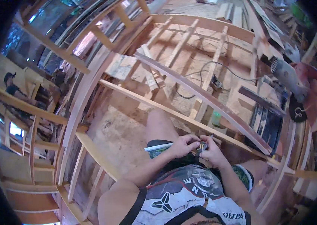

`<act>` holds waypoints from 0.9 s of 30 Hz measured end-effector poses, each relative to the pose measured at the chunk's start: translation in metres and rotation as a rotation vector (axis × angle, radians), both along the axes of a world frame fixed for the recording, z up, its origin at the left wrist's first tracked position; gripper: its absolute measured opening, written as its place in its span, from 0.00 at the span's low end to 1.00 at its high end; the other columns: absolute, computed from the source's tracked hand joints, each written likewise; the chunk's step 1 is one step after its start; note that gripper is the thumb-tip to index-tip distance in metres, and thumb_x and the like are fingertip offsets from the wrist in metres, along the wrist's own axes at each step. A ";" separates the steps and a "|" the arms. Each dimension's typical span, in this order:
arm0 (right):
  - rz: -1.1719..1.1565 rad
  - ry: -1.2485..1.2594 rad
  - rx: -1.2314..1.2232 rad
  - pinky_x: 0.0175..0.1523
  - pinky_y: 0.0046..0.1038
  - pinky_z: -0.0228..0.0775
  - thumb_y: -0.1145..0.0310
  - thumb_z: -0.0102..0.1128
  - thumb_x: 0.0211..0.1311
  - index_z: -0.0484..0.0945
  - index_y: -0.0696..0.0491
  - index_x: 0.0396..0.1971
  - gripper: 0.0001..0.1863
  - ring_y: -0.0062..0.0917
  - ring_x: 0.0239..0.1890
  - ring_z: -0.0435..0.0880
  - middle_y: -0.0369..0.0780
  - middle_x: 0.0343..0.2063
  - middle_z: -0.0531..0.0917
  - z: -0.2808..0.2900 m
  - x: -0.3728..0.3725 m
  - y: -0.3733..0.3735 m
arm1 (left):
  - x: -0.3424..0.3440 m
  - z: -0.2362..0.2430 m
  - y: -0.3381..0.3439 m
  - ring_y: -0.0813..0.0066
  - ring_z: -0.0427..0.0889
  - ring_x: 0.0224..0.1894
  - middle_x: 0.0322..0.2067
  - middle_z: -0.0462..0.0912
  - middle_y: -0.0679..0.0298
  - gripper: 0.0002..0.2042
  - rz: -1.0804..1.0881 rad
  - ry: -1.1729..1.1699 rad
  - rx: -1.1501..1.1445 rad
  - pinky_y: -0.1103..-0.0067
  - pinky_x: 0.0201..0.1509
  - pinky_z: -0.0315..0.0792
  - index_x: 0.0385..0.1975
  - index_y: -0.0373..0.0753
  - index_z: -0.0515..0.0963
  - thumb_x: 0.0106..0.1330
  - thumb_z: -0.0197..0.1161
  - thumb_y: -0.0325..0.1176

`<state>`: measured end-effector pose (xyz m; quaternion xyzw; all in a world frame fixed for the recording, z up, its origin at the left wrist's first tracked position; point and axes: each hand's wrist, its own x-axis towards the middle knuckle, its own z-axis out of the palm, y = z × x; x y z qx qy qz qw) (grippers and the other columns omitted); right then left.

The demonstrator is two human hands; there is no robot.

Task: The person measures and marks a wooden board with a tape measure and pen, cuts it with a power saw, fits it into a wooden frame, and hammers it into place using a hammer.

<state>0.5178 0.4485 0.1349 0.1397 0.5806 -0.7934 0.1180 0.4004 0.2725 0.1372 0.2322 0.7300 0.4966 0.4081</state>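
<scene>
At the lower middle, over my lap, my left hand [182, 145] is closed at a small dark object with yellow and metallic parts [202, 147], too small to identify. My right hand [213, 154] is closed round the same object from the other side, with a thin piece sticking up between the fingers. Just beyond both hands runs a pale wooden rail [157, 109] of a slatted frame, with a green bottle [216, 118] behind it. A long reddish-brown board [203, 98] lies diagonally across the frame.
A red-and-grey power saw [304, 82] stands at the right, by a black stand [265, 127] and a cable. Loose offcuts [150, 78] lie on the slats. Upright wooden frames [42, 146] flank me on the left; a person in a dark cap [16, 86] is beyond them.
</scene>
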 end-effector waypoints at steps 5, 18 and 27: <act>-0.006 -0.054 0.175 0.54 0.29 0.69 0.71 0.72 0.40 0.53 0.63 0.67 0.52 0.28 0.49 0.74 0.44 0.48 0.73 0.018 -0.006 -0.011 | -0.006 0.005 0.007 0.78 0.80 0.41 0.39 0.83 0.62 0.15 -0.108 -0.266 0.081 0.78 0.44 0.75 0.49 0.32 0.80 0.64 0.64 0.30; 0.046 -0.014 0.296 0.51 0.28 0.71 0.67 0.71 0.37 0.69 0.61 0.53 0.38 0.26 0.42 0.78 0.41 0.39 0.79 -0.015 0.030 0.009 | 0.004 -0.020 0.014 0.81 0.74 0.25 0.21 0.80 0.68 0.10 -0.138 -0.062 0.032 0.77 0.31 0.70 0.21 0.37 0.79 0.45 0.75 0.33; -0.124 -0.226 0.856 0.36 0.27 0.69 0.67 0.59 0.62 0.80 0.61 0.32 0.11 0.20 0.28 0.77 0.36 0.22 0.79 0.013 0.134 0.104 | -0.258 0.052 -0.093 0.69 0.82 0.26 0.20 0.80 0.60 0.09 1.134 -0.090 0.633 0.73 0.28 0.75 0.21 0.35 0.80 0.62 0.65 0.31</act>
